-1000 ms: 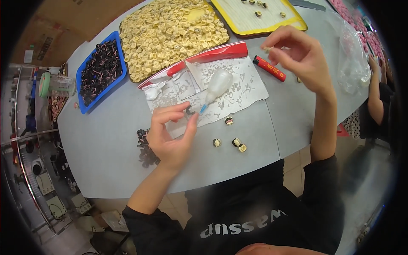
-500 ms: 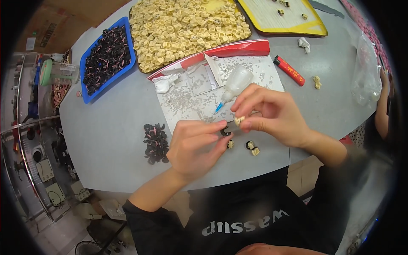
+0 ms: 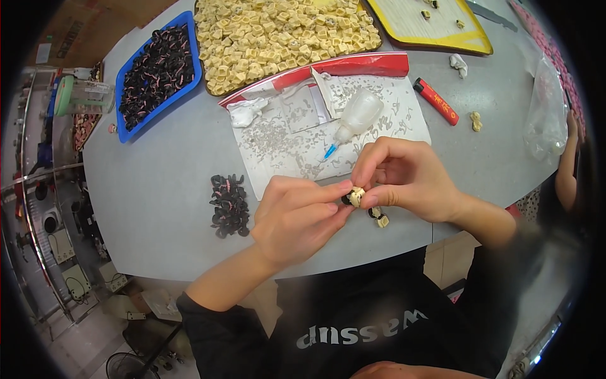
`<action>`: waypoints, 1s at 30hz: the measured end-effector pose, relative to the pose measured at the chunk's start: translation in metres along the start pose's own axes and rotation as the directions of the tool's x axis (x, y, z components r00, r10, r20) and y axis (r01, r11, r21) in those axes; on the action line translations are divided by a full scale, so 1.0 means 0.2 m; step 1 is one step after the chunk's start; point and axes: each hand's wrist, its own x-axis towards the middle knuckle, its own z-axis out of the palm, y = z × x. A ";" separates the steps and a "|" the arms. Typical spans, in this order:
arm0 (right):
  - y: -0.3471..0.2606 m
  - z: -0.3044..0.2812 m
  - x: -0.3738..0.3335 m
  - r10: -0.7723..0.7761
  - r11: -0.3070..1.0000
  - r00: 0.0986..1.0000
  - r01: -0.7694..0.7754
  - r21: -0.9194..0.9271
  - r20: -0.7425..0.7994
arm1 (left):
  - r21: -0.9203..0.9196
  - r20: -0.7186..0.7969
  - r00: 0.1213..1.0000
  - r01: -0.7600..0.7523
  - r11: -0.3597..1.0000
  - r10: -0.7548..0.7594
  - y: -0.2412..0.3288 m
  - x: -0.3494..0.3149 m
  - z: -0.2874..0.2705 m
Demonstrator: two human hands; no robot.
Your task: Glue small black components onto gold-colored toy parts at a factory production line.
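Between my two hands, fingertips nearly meeting, a small cream block-shaped piece [image 3: 357, 196] touches a small curved black piece [image 3: 346, 199]. My right hand [image 3: 410, 180] pinches the cream piece between thumb and fingers. Thumb and fingertips of my left hand [image 3: 297, 218] close on the black piece, which they partly cover. Just beyond my right thumb, joined black-and-cream pieces [image 3: 380, 219] lie on the table. To the left of my left hand sits a loose pile of black pieces [image 3: 228, 205], some with pink edges.
A white sheet [image 3: 265, 151] covered in grey scraps carries a squeeze bottle with a blue tip [image 3: 357, 117]. Behind it are a tray of cream pieces [image 3: 284, 38], a blue tray [image 3: 128, 134] of black pieces and a yellow-rimmed tray [image 3: 435, 42]. A red lighter-shaped tube [image 3: 437, 102] lies right.
My left hand has brought the black piece rightward against the cream piece; before, the two were apart. My right hand has shifted only slightly, and the view has tilted a little.
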 end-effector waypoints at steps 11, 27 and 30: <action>0.00 0.00 -0.01 0.006 1.000 0.995 -0.009 0.028 0.095 | 0.004 0.041 0.999 -0.010 1.000 0.010 0.02 0.00 -0.01; 0.04 0.01 -0.01 -0.089 0.987 0.990 0.073 0.143 0.107 | -0.108 0.115 0.983 -0.131 0.985 0.144 0.00 0.04 -0.03; 0.04 0.02 -0.01 -0.085 0.989 0.991 0.072 0.127 0.104 | -0.111 0.105 0.984 -0.134 0.985 0.146 0.01 0.05 -0.03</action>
